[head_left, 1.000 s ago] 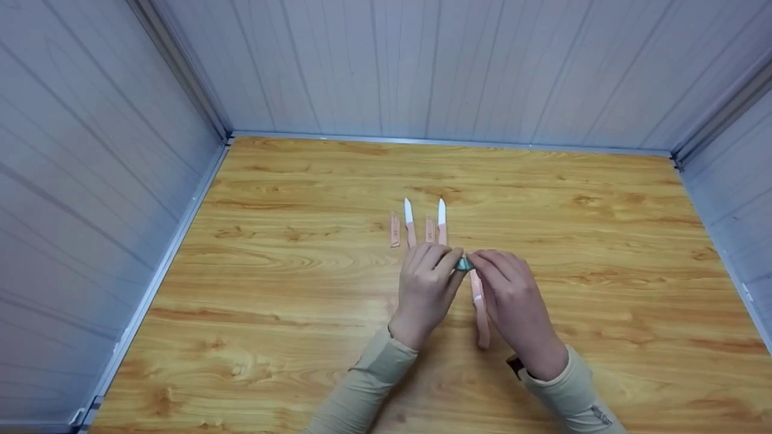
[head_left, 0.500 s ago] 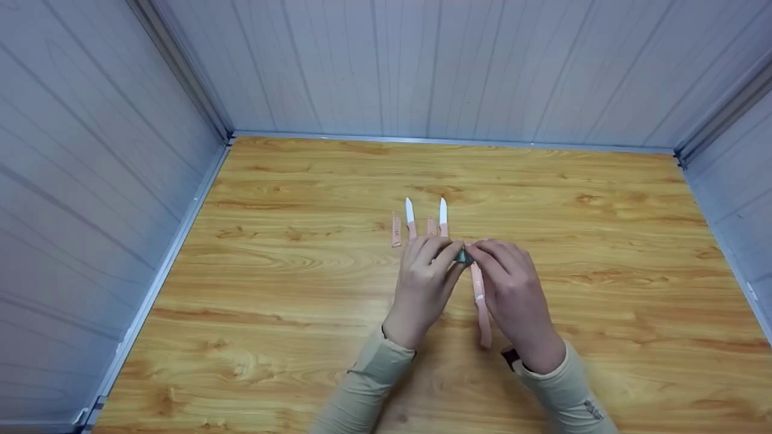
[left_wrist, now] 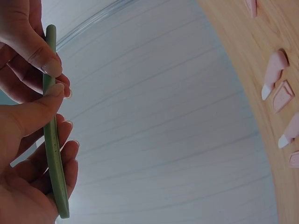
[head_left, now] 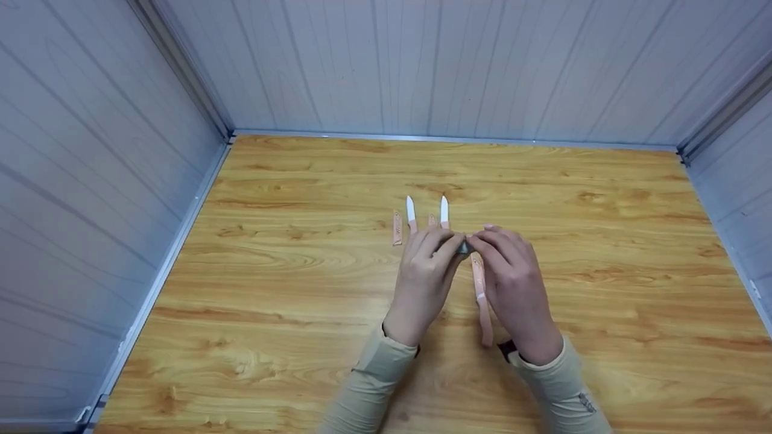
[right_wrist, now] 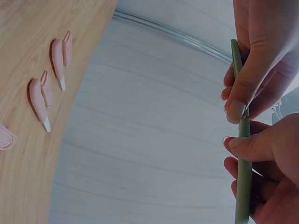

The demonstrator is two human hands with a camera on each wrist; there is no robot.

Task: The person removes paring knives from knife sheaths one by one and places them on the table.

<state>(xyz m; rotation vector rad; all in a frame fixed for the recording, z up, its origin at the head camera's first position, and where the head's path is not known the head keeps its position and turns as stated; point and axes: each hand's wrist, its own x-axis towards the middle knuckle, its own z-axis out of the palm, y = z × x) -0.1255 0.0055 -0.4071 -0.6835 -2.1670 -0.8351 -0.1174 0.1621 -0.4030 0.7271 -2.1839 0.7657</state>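
A slim green knife [right_wrist: 243, 182] with a green sheath [left_wrist: 54, 158] over its blade is held between both hands above the table. My left hand [head_left: 416, 277] grips the sheath, thumb on one side and fingers curled behind. With my right hand [head_left: 514, 280] I hold the handle, thumb pressed close to the joint. Thumbs and fingertips of the two hands nearly meet there in both wrist views. The blade is hidden. In the head view only a small bit of green shows between the fingers.
Beyond the hands lie two pink-handled knives with white blades, a left one [head_left: 411, 210] and a right one [head_left: 444, 210]. Pink sheaths [head_left: 397, 228] lie beside them. A pink sheathed knife [head_left: 485, 319] rests below the hands. Pale panel walls [head_left: 386, 66] border the wooden table [head_left: 271, 271].
Both hands have moved slightly away from the body with the green knife, still close together. The pink knives and sheaths lie as before.
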